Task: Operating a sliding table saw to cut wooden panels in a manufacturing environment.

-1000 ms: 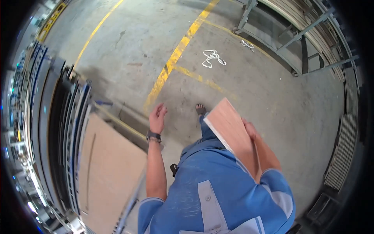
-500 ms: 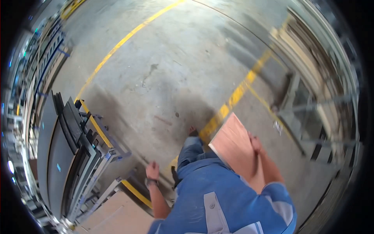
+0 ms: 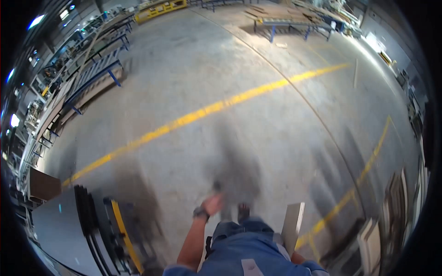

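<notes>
A flat wooden panel (image 3: 292, 226) is upright at my right side, seen nearly edge-on, with a pale edge. My right hand (image 3: 297, 257) carries it; the panel and my body hide most of the fingers. My left hand (image 3: 213, 204), with a dark band on the wrist, is stretched forward over the concrete floor. Nothing shows in it, and motion smears its fingers.
Dark panels (image 3: 64, 230) stand stacked on a yellow-edged rack at the near left. More boards (image 3: 370, 244) stand at the near right. Blue-framed roller tables (image 3: 99, 71) line the far left, and a board-laden table (image 3: 287, 18) is far ahead. Yellow lines (image 3: 198, 115) cross the floor.
The view has lifted and shifted forward, showing more of the hall. My left hand has swung forward from beside the rack. The panel has turned from face-on to nearly edge-on.
</notes>
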The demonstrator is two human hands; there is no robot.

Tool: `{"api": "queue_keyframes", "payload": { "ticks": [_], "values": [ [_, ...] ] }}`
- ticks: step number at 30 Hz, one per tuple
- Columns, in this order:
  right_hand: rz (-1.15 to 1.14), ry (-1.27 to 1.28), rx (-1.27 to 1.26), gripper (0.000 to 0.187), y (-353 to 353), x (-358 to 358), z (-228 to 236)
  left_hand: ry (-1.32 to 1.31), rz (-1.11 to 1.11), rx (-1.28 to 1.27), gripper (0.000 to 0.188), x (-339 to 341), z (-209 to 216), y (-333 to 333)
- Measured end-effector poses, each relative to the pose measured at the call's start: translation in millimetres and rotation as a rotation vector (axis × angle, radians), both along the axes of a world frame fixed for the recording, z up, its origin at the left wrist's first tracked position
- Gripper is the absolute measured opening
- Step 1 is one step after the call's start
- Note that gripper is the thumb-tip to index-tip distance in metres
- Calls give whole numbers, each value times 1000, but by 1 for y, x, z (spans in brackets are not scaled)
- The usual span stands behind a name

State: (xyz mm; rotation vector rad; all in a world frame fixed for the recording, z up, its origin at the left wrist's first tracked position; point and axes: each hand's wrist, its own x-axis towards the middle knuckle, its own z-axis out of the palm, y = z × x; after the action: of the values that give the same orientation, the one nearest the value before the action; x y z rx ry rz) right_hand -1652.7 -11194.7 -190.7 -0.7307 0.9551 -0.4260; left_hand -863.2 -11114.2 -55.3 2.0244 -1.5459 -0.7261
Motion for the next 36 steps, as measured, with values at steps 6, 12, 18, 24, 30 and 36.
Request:
{"api": "queue_keyframes", "payload": {
  "ticks": [6,12,18,24,30,36],
  "values": [
    [20,216,196,51,-236,438,17,158,588,399,43,114,6,4],
    [162,82,390,58,-437,620,-23,113,152,663,50,308,-69,-179],
    [148,161,305,58,-596,795,-29,246,150,-235,33,503,123,-626],
    [139,290,206,59,-792,982,-21,151,42,-211,29,691,80,-842],
    [141,436,109,59,-993,1232,60,162,191,150,35,851,-44,-772],
    [25,468,326,52,-1172,1428,13,264,456,748,58,1047,-94,-805]
  ]
}}
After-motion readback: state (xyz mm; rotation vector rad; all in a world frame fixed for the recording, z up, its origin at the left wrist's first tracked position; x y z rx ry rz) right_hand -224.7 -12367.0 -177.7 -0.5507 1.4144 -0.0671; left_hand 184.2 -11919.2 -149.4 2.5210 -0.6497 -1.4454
